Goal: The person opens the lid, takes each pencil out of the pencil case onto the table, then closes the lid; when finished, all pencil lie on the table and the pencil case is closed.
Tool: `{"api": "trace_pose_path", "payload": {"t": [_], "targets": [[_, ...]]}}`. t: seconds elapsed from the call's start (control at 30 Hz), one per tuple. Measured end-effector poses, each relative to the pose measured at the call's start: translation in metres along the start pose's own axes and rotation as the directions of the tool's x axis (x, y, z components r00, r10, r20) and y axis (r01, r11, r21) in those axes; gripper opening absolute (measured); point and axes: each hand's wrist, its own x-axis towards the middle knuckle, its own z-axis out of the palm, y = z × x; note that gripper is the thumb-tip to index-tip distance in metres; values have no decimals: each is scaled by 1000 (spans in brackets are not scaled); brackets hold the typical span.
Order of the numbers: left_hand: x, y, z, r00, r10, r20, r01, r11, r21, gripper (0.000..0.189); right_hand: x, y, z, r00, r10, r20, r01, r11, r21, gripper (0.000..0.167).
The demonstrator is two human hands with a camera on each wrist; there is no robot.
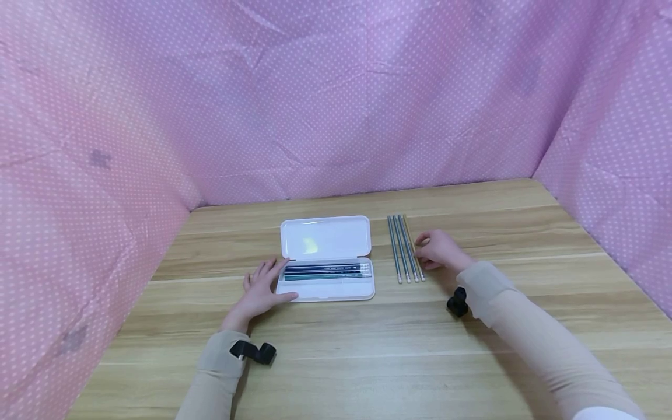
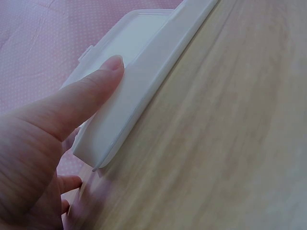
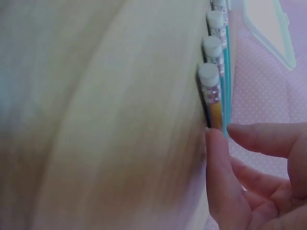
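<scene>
A white pencil case (image 1: 325,296) lies open on the table, several dark blue and green pencils (image 1: 322,272) lined up inside. At its left end is my left hand (image 1: 261,291), fingers spread. In the left wrist view its straight thumb (image 2: 98,88) rests against the case's front wall. To the right of the case, three blue-green pencils (image 1: 401,248) lie side by side with a yellow pencil (image 1: 412,242), eraser ends toward me. My right hand (image 1: 441,251) has thumb and index finger at the yellow pencil, pinching it just beyond its white eraser (image 3: 208,74) in the right wrist view.
The wood-grain table (image 1: 367,361) is enclosed by pink polka-dot cloth (image 1: 336,116) at the back and sides. The case's raised lid (image 1: 343,236) leans back behind its tray. Black wrist cameras are strapped to both sleeves.
</scene>
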Motion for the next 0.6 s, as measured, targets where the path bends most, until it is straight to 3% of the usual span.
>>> {"api": "trace_pose_path", "payload": {"t": [0.4,0.6], "targets": [[0,-2,1,1000,-6,3,6,1000,8,86,-8,-14,6,997,-79,-24,76,992,-103,38],[1,-1,1,1000,8,-3,-8,1000,10,87,-10,-26,21,979,-204,-15,197,961,-193,39]]}}
